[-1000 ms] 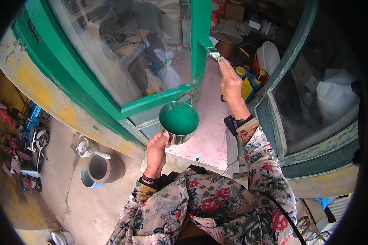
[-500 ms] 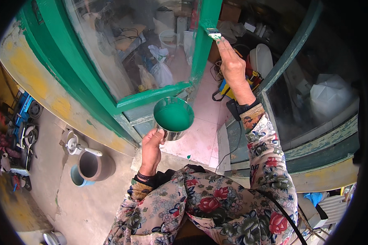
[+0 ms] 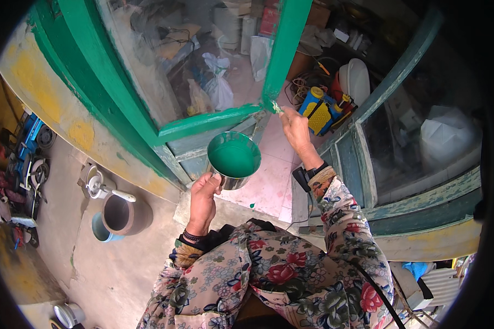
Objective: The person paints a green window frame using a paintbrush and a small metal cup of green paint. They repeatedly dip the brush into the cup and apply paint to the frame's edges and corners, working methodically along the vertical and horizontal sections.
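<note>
My left hand (image 3: 204, 198) grips a shiny metal cup (image 3: 237, 182) by its side, and green paint (image 3: 233, 154) fills much of it. In my right hand (image 3: 297, 131) is a paintbrush (image 3: 276, 107), its bristles against the lower corner of the glazed door's green frame (image 3: 282, 60). The fingers cover most of the brush handle. Wet-looking green coats the upright and the rail (image 3: 208, 124) below the glass. Beneath that rail, the lower door panel (image 3: 195, 149) is worn grey-green.
Another door leaf (image 3: 362, 164) with flaking paint stands at right. Past the doorway are a blue and yellow sprayer (image 3: 319, 111) and boxes. Left, on the concrete, sit a brown pot (image 3: 127, 215), a blue bucket (image 3: 101, 227) and a white ladle (image 3: 112, 191). A green drip marks the pink tiles (image 3: 266, 189).
My right hand has brought the brush down the door's upright to its bottom corner. The cup in my left hand stays nearly in place.
</note>
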Motion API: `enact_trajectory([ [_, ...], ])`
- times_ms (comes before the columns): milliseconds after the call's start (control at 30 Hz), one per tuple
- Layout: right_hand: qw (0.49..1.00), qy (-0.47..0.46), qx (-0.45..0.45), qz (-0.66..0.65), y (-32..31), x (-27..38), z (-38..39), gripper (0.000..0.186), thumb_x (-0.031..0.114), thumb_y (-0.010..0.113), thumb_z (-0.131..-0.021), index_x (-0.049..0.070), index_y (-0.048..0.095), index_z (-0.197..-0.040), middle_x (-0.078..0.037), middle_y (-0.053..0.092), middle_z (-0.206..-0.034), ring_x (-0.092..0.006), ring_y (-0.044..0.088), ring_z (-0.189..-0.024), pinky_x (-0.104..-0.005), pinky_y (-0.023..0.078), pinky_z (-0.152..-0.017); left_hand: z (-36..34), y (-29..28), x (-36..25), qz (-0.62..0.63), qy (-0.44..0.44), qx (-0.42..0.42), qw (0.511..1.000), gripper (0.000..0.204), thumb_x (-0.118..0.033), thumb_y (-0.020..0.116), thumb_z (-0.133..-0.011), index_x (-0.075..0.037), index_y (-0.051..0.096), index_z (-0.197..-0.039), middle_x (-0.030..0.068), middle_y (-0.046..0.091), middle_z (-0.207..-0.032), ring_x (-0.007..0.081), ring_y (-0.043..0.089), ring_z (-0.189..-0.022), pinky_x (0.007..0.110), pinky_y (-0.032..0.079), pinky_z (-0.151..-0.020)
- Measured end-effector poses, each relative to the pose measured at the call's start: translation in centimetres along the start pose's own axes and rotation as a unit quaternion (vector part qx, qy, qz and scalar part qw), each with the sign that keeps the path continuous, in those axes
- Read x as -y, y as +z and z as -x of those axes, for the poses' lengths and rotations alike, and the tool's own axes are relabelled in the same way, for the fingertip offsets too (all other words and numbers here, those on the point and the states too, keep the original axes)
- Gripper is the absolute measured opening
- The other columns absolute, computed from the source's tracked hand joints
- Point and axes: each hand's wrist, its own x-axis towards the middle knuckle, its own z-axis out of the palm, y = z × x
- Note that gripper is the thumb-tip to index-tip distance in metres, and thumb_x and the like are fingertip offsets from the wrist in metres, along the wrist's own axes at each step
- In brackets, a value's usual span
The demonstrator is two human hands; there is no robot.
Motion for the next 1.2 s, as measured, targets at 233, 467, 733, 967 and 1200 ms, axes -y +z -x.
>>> enact_trajectory([
  [233,0.985,-0.137,-0.095,0.036,-1.5,-0.7,-2.1,0.02,-0.001,0.06,-0.086,0.0,0.062,-0.105,-0.019,0.059,-0.077,-0.0365,0.061,-0.07,-0.0416,0.05,-0.061,0.2,-0.6,0.1,-0.003,0.002,-0.007,1.0,0.027,-0.021,0.062,-0.091,-0.01,0.051,-0.068,-0.0022,0.05,-0.067,0.0075,0.041,-0.064,0.023,0.032,-0.063],
  [467,0.984,-0.141,-0.024,0.102,2.4,-1.6,1.4,0.027,0.0,0.061,-0.082,0.003,0.061,-0.108,-0.016,0.056,-0.072,-0.0372,0.059,-0.061,-0.0446,0.05,-0.054,0.3,-0.6,-0.1,0.008,0.01,-0.013,1.0,0.027,-0.02,0.063,-0.09,-0.01,0.051,-0.068,-0.0023,0.05,-0.067,0.0074,0.041,-0.064,0.023,0.032,-0.063],
  [733,0.981,-0.154,-0.073,0.096,2.3,-1.4,-0.4,0.025,-0.001,0.057,-0.084,0.001,0.06,-0.109,-0.017,0.057,-0.077,-0.0365,0.06,-0.064,-0.0416,0.05,-0.054,0.3,-0.5,-0.4,-0.001,0.008,-0.018,1.0,0.025,-0.018,0.062,-0.091,-0.008,0.052,-0.069,-0.0018,0.051,-0.069,0.0076,0.042,-0.065,0.023,0.032,-0.064],
  [967,0.973,-0.105,0.09,0.182,4.3,-1.0,1.4,0.016,0.002,0.058,-0.08,0.003,0.059,-0.097,-0.016,0.056,-0.074,-0.0372,0.061,-0.058,-0.044,0.052,-0.052,0.4,-0.5,-0.4,0.003,0.002,-0.021,1.0,0.025,-0.018,0.061,-0.091,-0.008,0.052,-0.069,-0.0015,0.051,-0.07,0.0078,0.042,-0.065,0.023,0.032,-0.064],
  [1200,0.98,-0.151,-0.048,0.121,3.7,-2.0,-0.4,0.02,0.001,0.058,-0.081,0.003,0.06,-0.101,-0.016,0.056,-0.075,-0.0372,0.061,-0.061,-0.0435,0.052,-0.053,0.4,-0.3,-0.4,0.0,0.0,-0.025,1.0,0.025,-0.019,0.061,-0.091,-0.008,0.053,-0.07,-0.0013,0.052,-0.07,0.0079,0.042,-0.066,0.023,0.033,-0.064],
])
